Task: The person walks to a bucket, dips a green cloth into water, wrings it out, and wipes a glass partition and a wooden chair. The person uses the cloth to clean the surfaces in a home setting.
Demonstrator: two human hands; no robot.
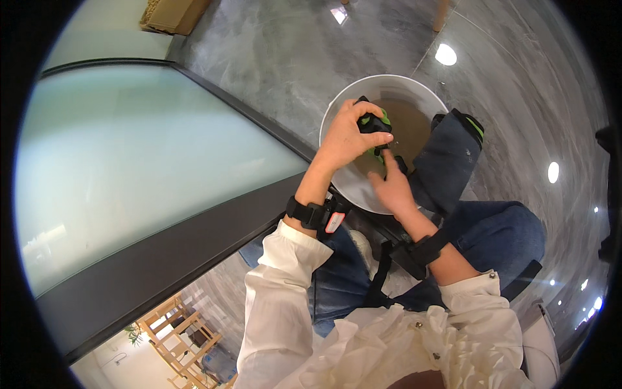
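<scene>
A black and bright green item [373,124], seemingly fabric, is pinched between the thumb and fingers of my left hand [346,136] above a white bucket [340,187]. My right hand [394,188], slightly blurred, reaches up from below. Its extended index finger meets the lower end of that item, while another finger stands apart to the left. Murky brown water [406,121] lies in the bucket. Over the right rim hangs a dark grey cloth piece [449,155] with black and green edging. Whether it joins the item in my left hand is hidden.
A frosted glass panel [160,165] with a dark frame [204,214] stands close on the left. Grey marbled floor [262,58] surrounds the bucket. A cardboard box [175,17] is at the upper left, and wooden furniture [182,340] at the lower left. Dark devices are strapped to both wrists.
</scene>
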